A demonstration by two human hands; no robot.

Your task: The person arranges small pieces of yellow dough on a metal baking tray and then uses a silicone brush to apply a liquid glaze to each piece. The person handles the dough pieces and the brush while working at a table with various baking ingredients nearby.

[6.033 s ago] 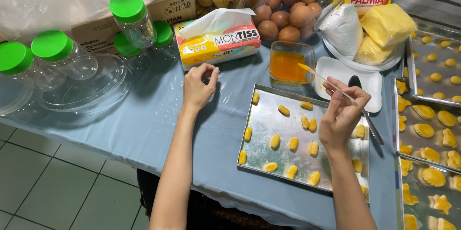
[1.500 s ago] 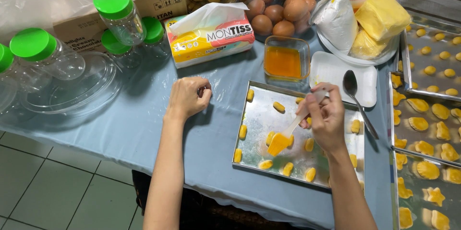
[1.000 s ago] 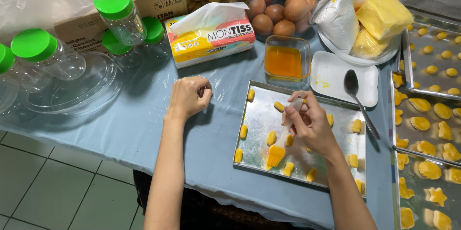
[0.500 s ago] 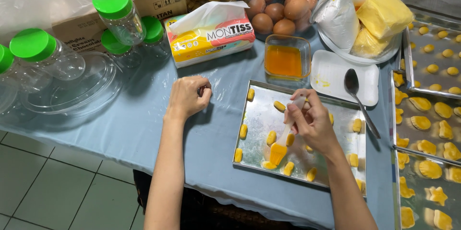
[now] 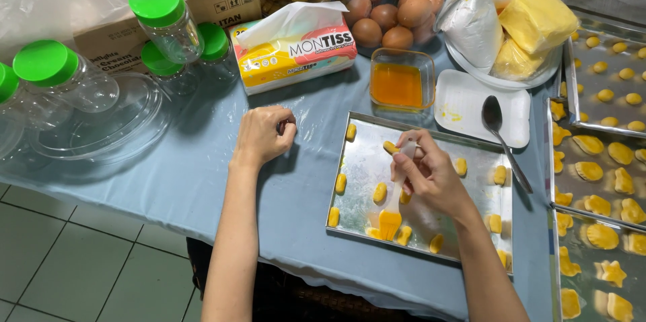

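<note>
Silicone brush (image 5: 391, 218) — soft orange bristles — clamped in right hand (image 5: 431, 174); left hand (image 5: 264, 135) fisted on cloth.

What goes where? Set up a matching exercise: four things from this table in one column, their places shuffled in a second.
1. brush
2. spoon
3. left hand
4. egg wash bowl

a. fisted on the blue cloth
b. in the right hand, over the baking tray
c. behind the tray
d. on the white dish

Pairs: 1-b, 2-d, 3-a, 4-c
</note>
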